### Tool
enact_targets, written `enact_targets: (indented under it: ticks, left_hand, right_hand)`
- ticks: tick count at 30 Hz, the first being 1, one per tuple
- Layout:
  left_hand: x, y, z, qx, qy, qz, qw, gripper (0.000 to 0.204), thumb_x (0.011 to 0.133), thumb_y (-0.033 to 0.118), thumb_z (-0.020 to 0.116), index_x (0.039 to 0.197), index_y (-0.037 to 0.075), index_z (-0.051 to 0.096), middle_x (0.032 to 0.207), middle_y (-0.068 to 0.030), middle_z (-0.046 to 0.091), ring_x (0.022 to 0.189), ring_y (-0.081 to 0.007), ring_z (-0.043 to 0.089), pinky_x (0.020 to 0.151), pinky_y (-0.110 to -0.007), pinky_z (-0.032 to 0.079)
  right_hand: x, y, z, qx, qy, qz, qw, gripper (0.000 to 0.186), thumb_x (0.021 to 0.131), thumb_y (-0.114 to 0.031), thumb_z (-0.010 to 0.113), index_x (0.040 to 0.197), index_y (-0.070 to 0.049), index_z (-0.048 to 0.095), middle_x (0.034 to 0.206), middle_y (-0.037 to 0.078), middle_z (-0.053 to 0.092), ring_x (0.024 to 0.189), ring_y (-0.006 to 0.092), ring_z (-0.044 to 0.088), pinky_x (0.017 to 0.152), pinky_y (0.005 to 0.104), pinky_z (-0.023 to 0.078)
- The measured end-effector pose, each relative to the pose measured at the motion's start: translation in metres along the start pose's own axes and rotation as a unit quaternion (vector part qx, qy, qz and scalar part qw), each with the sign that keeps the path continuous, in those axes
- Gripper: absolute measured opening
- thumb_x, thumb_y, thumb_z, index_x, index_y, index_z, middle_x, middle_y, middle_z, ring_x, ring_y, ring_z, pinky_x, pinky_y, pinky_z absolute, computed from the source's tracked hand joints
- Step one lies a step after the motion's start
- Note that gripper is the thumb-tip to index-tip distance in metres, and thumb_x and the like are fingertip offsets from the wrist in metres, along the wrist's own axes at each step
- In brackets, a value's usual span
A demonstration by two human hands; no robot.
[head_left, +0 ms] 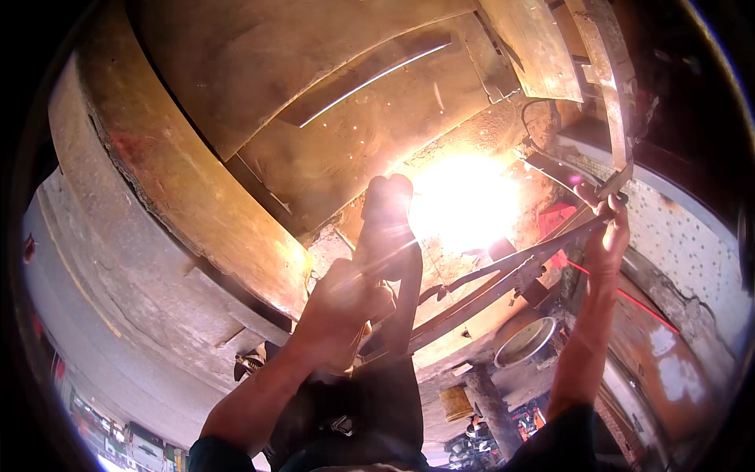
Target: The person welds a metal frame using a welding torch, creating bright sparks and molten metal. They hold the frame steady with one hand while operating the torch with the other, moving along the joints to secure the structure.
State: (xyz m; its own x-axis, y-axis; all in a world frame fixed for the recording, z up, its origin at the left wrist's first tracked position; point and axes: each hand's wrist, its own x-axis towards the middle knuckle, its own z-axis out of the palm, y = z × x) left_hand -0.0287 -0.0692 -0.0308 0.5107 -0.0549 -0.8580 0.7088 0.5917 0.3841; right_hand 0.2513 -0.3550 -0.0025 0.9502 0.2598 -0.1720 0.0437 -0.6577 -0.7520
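My left hand is wrapped tight round the dark torch handle, held up so its tip sits right at the white flare on the far rusty plate. My right hand is clamped on the far-right end of a long metal bar, I'd guess to steady it while the weld goes in. Everything's rough, scaly brown steel; the curved rim on the left looks thick and pitted. A round tin sits near, below the bar.

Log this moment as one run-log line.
left hand: grips dark welding torch | right hand: holds long metal bar | bright arc glare
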Motion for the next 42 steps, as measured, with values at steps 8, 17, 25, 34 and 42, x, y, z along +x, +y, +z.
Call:
enact_targets:
  ticks: [8,17,25,34,42]
  left_hand:
    - [-0.002,-0.009,-0.009,0.048,0.028,0.033,0.998,0.042,0.084,0.031,0.067,0.102,-0.003,0.049,0.075,-0.0066,0.058,0.053,-0.0105,0.055,0.049,-0.026,0.045]
    - [-0.004,-0.005,-0.002,0.015,0.012,0.000,1.000,0.038,0.084,0.026,0.068,0.103,0.000,0.049,0.079,-0.0060,0.058,0.054,-0.0097,0.053,0.050,-0.025,0.045]
    - [-0.006,0.005,-0.001,0.035,0.004,-0.036,0.999,0.069,0.083,0.006,0.063,0.141,0.000,0.026,0.080,-0.0024,0.059,0.063,-0.0072,0.055,0.055,-0.022,0.046]
    - [-0.003,-0.007,-0.001,0.023,0.019,-0.009,1.000,0.029,0.082,0.012,0.067,0.102,0.000,0.051,0.078,-0.0044,0.058,0.058,-0.0104,0.057,0.051,-0.025,0.048]
    - [-0.007,0.003,0.004,0.017,0.026,-0.042,0.999,0.031,0.082,0.018,0.069,0.099,0.000,0.050,0.071,-0.0053,0.056,0.053,-0.0127,0.056,0.048,-0.028,0.045]
  right_hand:
    - [0.012,0.004,-0.005,0.217,-0.008,0.174,0.960,0.036,0.092,-0.027,0.036,0.089,0.002,0.057,0.105,0.020,0.066,0.110,0.0254,0.055,0.101,0.0352,0.033]
    - [0.012,0.006,-0.007,0.208,0.004,0.172,0.963,0.027,0.090,-0.025,0.037,0.077,-0.003,0.048,0.106,0.025,0.064,0.112,0.0294,0.054,0.104,0.0383,0.031]
    - [0.011,0.005,-0.006,0.228,0.023,0.183,0.956,0.023,0.089,-0.024,0.041,0.078,-0.004,0.047,0.103,0.026,0.065,0.111,0.0299,0.055,0.104,0.0384,0.030]
    - [0.011,0.031,-0.023,0.151,-0.039,0.083,0.984,0.027,0.099,-0.023,0.037,0.102,0.001,0.048,0.109,0.024,0.064,0.113,0.0328,0.056,0.107,0.0450,0.029]
    - [0.007,0.006,-0.007,0.178,0.016,0.110,0.978,0.025,0.090,-0.027,0.050,0.074,-0.008,0.047,0.100,0.023,0.066,0.108,0.0306,0.057,0.103,0.0386,0.029]
